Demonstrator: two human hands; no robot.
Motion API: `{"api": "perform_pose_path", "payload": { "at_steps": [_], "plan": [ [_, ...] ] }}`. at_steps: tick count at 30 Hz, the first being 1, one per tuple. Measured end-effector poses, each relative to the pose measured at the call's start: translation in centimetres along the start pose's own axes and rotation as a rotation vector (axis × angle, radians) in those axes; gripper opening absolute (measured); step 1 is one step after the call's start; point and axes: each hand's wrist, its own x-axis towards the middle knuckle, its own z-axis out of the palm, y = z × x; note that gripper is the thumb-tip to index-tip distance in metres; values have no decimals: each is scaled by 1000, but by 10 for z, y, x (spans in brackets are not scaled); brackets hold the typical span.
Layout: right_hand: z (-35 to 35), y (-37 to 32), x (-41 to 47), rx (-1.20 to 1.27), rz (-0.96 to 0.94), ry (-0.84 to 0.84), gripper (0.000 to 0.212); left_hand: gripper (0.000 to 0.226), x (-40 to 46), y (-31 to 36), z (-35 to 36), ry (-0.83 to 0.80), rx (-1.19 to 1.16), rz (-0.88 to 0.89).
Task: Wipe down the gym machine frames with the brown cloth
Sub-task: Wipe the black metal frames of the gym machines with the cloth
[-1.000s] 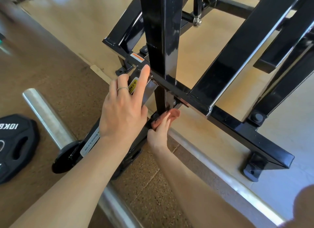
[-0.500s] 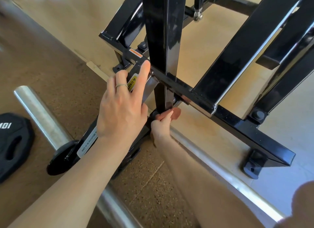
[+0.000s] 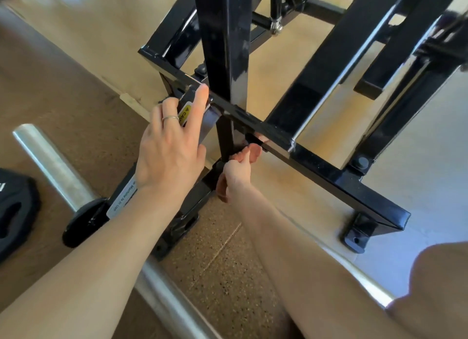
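single head view, close, looking forward-down at black frame (image 3: pixel 316 159) base; edges likely motion-blurred.

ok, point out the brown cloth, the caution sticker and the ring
brown cloth (image 3: pixel 255 152): head view, fold bunched above the right hand's fingers.
caution sticker (image 3: pixel 184 114): head view, yellow face between two left-hand fingers.
ring (image 3: pixel 170 118): head view, band across a left-hand finger.

Glossy black machine frame (image 3: pixel 326 176); reddish-brown cloth (image 3: pixel 254 152); yellow caution sticker (image 3: pixel 184 114); silver steel bar (image 3: pixel 54 166); black weight plate (image 3: pixel 15 209); brown speckled rubber floor (image 3: pixel 222 275); tan wooden platform (image 3: pixel 273 60).
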Motion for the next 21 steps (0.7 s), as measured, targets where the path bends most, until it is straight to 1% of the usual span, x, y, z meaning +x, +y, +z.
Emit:
{"api": "perform_pose_path", "payload": {
  "at_steps": [2,3,4,5,8,10,11,12,13,14,16,18,19,21],
  "plan": [
    [-12,-10,-1,27,70,-9,63,106,1,3,-3,1,9,11],
    [-19,-13,-9,-40,46,-38,53,107,1,3,-4,4,27,22],
    [-25,-16,-16,-152,-13,-66,45,107,2,2,-4,15,48,36],
    [-31,-19,-24,-291,-90,-96,42,107,2,0,-5,30,67,55],
    [-68,-40,-45,-787,-305,-217,46,97,3,5,-9,114,55,169],
    [-98,-60,-50,-1025,-356,-288,40,80,-2,27,-14,256,-48,302],
    [-113,-71,-53,-1079,-348,-308,38,67,-6,42,-15,349,-117,384],
    [-130,-81,-53,-1103,-338,-315,39,54,-11,58,-16,427,-181,467],
    [-146,-90,-54,-1097,-342,-304,44,43,-15,75,-15,466,-228,547],
    [-163,-99,-51,-1103,-366,-286,50,35,-19,90,-11,459,-247,614],
    [-195,-115,-47,-1083,-420,-248,56,26,-25,113,6,360,-202,680],
    [-219,-126,-41,-1022,-529,-183,63,23,-28,127,23,315,-120,651],
    [-226,-129,-39,-986,-628,-144,69,23,-28,132,28,334,-99,618],
    [-232,-129,-35,-878,-859,-113,71,27,-28,136,29,398,-129,571]
  ]
}}
